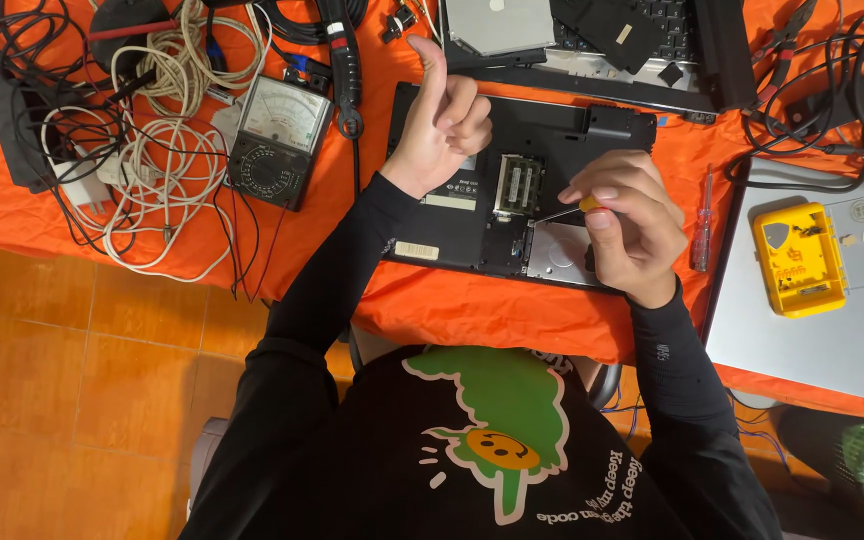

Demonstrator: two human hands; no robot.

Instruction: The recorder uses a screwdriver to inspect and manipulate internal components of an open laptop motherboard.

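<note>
A black laptop (552, 140) lies upside down on the orange cloth, its bottom covers off, showing memory modules (519, 185) and a silver drive (560, 250). My right hand (627, 225) grips a small yellow-handled screwdriver (564, 209), its thin tip pointing left at the edge of the drive bay. My left hand (445, 120) is raised above the laptop's left part, fingers curled into a loose fist and thumb pointing up; nothing shows in it.
An analog multimeter (277, 140) and a tangle of white and black cables (152, 150) lie at the left. A second opened laptop (592, 40) sits behind. At the right are a spare screwdriver (702, 225), a yellow box (797, 260) on a silver laptop (812, 330), and pliers (787, 40).
</note>
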